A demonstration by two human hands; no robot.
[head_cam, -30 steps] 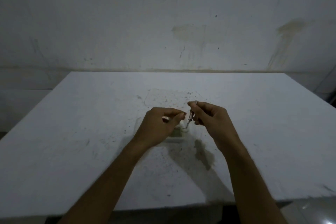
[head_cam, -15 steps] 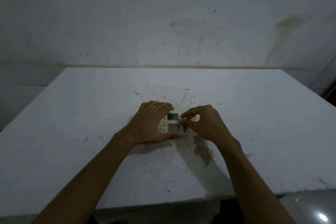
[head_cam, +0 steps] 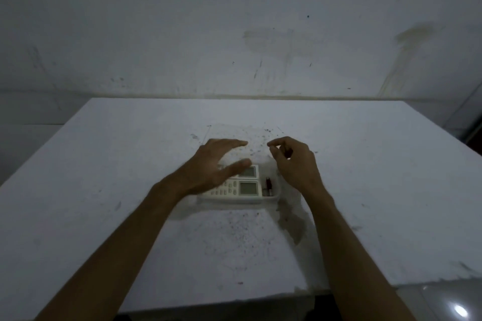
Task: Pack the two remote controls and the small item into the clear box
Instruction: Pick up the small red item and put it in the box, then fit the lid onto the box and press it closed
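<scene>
A clear box (head_cam: 272,198) sits at the middle of the white table (head_cam: 104,177). Two white remote controls lie side by side inside it: the near remote (head_cam: 240,188) shows its screen and buttons, the far remote (head_cam: 251,171) shows mostly its screen. A small dark item (head_cam: 268,186) lies in the box's right end, beside the remotes. My left hand (head_cam: 214,164) hovers over the box's left part with fingers spread, covering the remotes' left ends. My right hand (head_cam: 294,161) is raised above the box's right end, fingers loosely curled, holding nothing.
The table's surface is speckled with dark specks around the box. A stained white wall (head_cam: 234,34) stands right behind the table's far edge. The front edge runs close to my forearms, with a glossy floor (head_cam: 448,305) at lower right.
My right hand has let go of the small item, which now lies in the box, and has lifted away. My left hand has opened and risen off the remotes.
</scene>
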